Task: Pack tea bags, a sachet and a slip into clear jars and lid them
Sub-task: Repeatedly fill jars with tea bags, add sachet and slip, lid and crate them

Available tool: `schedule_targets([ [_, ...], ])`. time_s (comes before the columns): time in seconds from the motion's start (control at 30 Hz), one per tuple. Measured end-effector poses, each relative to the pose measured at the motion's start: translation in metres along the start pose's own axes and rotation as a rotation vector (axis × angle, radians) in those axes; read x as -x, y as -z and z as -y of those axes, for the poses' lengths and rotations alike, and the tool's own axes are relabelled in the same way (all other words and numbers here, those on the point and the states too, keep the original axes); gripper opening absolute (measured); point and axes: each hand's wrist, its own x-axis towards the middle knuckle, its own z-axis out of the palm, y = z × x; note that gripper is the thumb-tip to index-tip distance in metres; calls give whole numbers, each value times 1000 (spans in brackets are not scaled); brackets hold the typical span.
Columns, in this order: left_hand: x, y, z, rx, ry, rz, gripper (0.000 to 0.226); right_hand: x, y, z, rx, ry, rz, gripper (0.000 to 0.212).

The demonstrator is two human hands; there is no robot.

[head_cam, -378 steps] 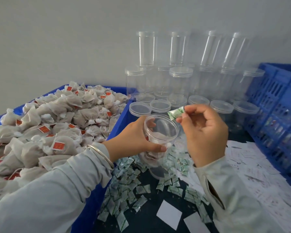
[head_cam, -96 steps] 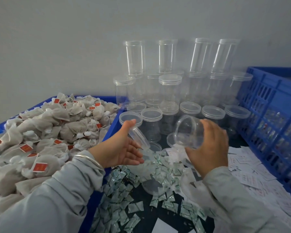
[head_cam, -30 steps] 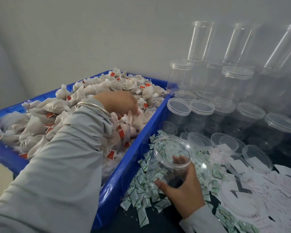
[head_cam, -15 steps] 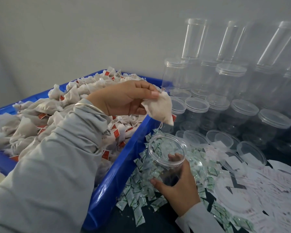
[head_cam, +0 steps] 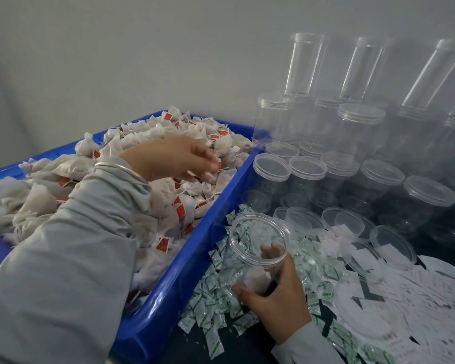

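Gripping the open clear jar (head_cam: pixel 256 248) round its lower wall, the right hand (head_cam: pixel 276 303) holds it tilted, mouth toward the blue bin (head_cam: pixel 168 292), over a scatter of green-and-white sachets (head_cam: pixel 210 287). One pale tea bag shows inside the jar near its bottom. The jar's rim sits just beside the bin's right wall, not touching it.

Left hand (head_cam: pixel 174 158) is over the heap of tea bags (head_cam: pixel 153 195) in the bin, fingers loosely curled downward, tips at the pile; motion blur, so cannot tell whether a bag is pinched. A bangle (head_cam: pixel 116 168) sits at the grey sleeve's cuff.

Beyond the jar: loose lids (head_cam: pixel 343 224) lying open side up, then rows of lidded empty jars (head_cam: pixel 381 179) stacked against the wall. White paper slips (head_cam: pixel 415 292) spread to the right. Dark table (head_cam: pixel 184 345) shows bare between bin corner and sachets.
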Motion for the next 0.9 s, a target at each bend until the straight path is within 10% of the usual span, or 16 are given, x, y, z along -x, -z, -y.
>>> schedule_targets([
  [0.13, -5, 4, 20, -639, 234, 75, 17, -1, 0, -2, 6, 0, 0, 81],
  [0.27, -3, 1, 15, -708, 312, 281, 44, -2, -1, -2, 0, 3, 7, 78],
  [0.43, -6, -8, 17, -871, 259, 289, 18, -1, -1, -1, -3, -7, 14, 78],
  [0.9, -8, -12, 1, 42, -125, -280, 13, 0, 0, 0, 17, -20, 19, 79],
])
